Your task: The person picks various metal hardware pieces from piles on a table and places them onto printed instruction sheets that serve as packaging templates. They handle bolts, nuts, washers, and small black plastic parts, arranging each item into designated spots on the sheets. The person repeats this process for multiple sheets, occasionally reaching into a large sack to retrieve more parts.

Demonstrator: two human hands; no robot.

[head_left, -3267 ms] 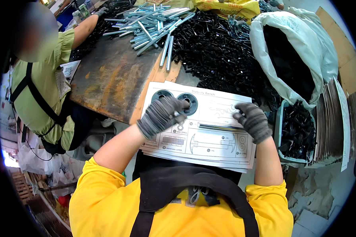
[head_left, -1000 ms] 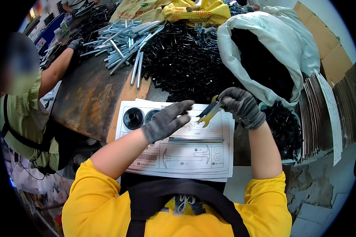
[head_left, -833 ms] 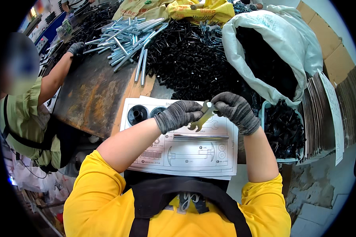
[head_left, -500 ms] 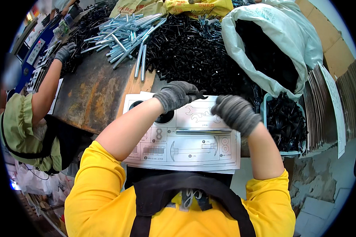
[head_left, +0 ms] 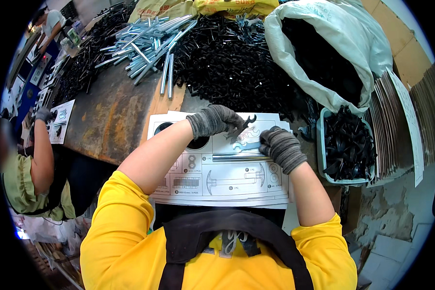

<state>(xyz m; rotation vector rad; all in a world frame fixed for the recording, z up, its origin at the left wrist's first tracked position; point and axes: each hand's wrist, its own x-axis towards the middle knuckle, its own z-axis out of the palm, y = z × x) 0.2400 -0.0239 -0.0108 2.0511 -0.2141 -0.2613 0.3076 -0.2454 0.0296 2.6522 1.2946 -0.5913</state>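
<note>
My left hand (head_left: 215, 121), in a grey knitted glove, is closed around a black open-ended wrench (head_left: 249, 120), whose jaw sticks out past the fingertips. My right hand (head_left: 282, 148), gloved alike, has its fingers closed at the end of a silver wrench (head_left: 244, 145) low over the printed sheet (head_left: 191, 195). Just below that wrench, a shiny metal tube (head_left: 241, 157) lies crosswise on the sheet, which shows outline drawings of parts. A dark round piece (head_left: 198, 143) shows on the sheet, partly behind my left forearm.
Metal tubes (head_left: 147, 46) and a heap of black bolts (head_left: 227, 67) cover the table's far side. A white sack (head_left: 295, 67) and a tub of black parts (head_left: 321, 145) stand at right, beside stacked cardboard (head_left: 391, 130). At left, a co-worker's gloved hand (head_left: 43, 115) is by another sheet.
A silver wrench now shows at my right hand, which has moved slightly down and left. The black wrench in my left hand points more upward. The co-worker's hand has moved nearer to them.
</note>
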